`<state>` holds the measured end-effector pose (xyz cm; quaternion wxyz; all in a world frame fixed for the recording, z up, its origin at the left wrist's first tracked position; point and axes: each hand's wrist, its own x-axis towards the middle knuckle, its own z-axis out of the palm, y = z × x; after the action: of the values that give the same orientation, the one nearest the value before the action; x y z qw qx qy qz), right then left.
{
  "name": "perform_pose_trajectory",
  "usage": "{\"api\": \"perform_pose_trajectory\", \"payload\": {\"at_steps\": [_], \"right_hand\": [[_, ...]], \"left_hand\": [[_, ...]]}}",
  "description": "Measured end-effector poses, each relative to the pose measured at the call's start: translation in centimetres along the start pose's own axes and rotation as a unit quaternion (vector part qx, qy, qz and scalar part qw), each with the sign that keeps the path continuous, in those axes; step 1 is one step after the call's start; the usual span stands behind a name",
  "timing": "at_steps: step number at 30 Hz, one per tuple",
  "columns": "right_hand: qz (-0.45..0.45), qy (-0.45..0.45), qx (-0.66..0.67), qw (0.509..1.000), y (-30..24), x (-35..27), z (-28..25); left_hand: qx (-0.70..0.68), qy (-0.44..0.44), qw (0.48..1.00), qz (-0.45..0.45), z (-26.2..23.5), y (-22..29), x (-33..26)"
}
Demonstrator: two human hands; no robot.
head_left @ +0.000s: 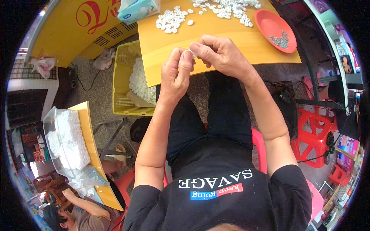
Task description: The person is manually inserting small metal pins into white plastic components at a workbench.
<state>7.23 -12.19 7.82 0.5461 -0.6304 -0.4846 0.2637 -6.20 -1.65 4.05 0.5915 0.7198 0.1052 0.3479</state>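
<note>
From up here I see the yellow crate point(122, 82) of white parts on the floor, left of the wooden board point(227, 42). My left hand point(175, 73) and right hand point(219, 56) meet at the board's near edge, fingertips pinched together on one small white piece point(192, 53), barely visible. If that grip slackens, I judge it drops to my lap. The loose white pieces point(171, 19) lie along the far edge; the red dish point(275, 29) sits at the right corner.
</note>
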Motion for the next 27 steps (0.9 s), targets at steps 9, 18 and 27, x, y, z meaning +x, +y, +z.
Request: {"api": "perform_pose_trajectory", "payload": {"at_steps": [9, 18, 27], "right_hand": [[-0.095, 0.146, 0.038, 0.984, -0.4, -1.1, 3.4], [-0.082, 0.231, 0.058, 0.968, -0.1, -1.1, 4.8], [-0.018, 0.132, 0.055, 0.990, 0.5, -0.9, 2.4]], "left_hand": [[-0.012, 0.063, 0.998, 0.011, 2.1, 1.7, -0.7], [-0.036, 0.124, 0.992, -0.015, 3.6, 2.7, -0.9], [-0.008, 0.110, 0.994, -0.019, 2.6, 1.4, -0.8]]}}
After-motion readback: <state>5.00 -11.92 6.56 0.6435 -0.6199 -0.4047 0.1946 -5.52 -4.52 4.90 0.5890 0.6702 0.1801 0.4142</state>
